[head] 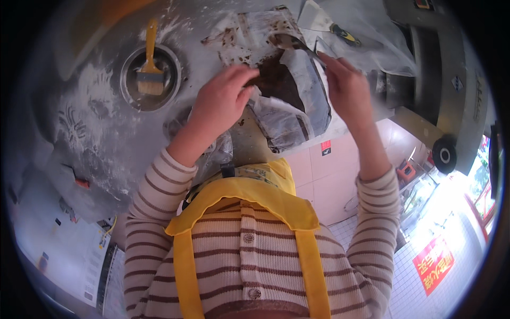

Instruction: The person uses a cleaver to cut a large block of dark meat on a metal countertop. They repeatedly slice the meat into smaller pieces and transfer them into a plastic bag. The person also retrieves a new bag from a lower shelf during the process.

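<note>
A plastic bag point(314, 93), opened at the top, lies at the counter's front edge with dark brown paste point(279, 79) inside. My left hand point(223, 97) is over the bag's left side, thumb and fingers bent at the film's edge. Whether they pinch the film is hard to see. My right hand point(348, 87) grips the handle of a metal spoon point(285, 41), whose bowl hangs above the far side of the paste. Brown-smeared plastic wrapping point(255, 30) spreads behind the bag.
On the left, a metal bowl point(124, 85) holds a yellow-handled brush point(150, 60). Flour dusts the metal counter point(107, 155). A scraper point(338, 34) rests at the back right, beside clear plastic sheeting point(382, 48). A metal machine point(458, 99) stands at the right.
</note>
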